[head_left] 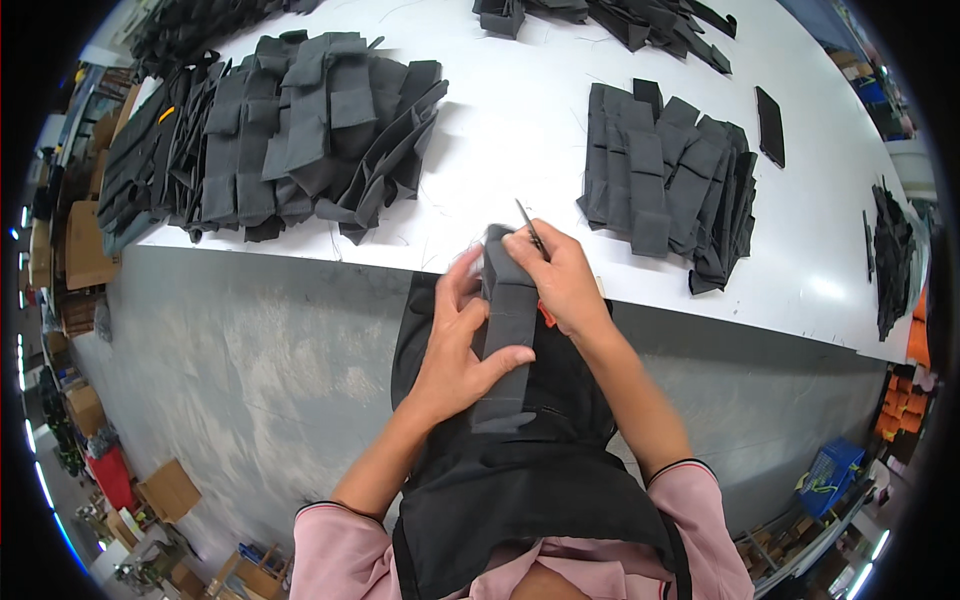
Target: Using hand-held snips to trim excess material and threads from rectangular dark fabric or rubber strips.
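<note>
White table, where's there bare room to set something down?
The white table has bare patches, threads aside, between the large left cloth pile and smaller right pile, and between the phone and far-right bundle. Its left end is crowded.

No readable text.
No words, numbers, labels or signs could be read on the dark grey strip, the black phone or the cardboard box; any print on the goods toward the picture's rim was too small and blurred to make out.
</note>
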`<act>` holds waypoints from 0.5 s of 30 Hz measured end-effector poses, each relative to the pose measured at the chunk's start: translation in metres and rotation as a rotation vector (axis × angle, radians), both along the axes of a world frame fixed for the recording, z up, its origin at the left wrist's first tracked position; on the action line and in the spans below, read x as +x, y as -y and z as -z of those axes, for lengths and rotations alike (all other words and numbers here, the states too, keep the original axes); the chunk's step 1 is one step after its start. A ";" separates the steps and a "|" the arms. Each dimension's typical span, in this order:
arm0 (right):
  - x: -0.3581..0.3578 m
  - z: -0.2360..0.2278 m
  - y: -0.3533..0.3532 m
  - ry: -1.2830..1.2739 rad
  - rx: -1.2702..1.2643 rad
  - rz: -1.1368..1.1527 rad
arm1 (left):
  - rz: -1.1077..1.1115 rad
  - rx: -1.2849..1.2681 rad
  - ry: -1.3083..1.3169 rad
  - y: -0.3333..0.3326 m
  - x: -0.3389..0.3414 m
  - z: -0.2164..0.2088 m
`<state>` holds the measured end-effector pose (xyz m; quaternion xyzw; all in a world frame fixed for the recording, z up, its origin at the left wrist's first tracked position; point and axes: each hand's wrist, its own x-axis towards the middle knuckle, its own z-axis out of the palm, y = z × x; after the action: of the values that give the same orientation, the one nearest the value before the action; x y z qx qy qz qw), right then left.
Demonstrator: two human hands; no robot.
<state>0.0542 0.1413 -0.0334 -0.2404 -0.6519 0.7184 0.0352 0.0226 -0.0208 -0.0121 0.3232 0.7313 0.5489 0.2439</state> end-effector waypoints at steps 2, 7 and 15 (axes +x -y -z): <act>-0.006 -0.005 0.002 0.082 -0.197 -0.041 | 0.046 -0.018 -0.414 -0.006 -0.008 -0.012; 0.001 0.002 -0.006 0.145 -0.249 -0.025 | 0.133 -0.121 -0.524 0.002 -0.014 0.000; 0.073 -0.044 0.008 0.012 0.476 0.030 | -0.034 0.155 0.343 0.007 -0.019 0.016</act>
<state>0.1277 0.1333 0.0103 -0.2391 -0.7993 0.5426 0.0977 0.0037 -0.0279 -0.0279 0.2303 0.6398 0.6546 0.3303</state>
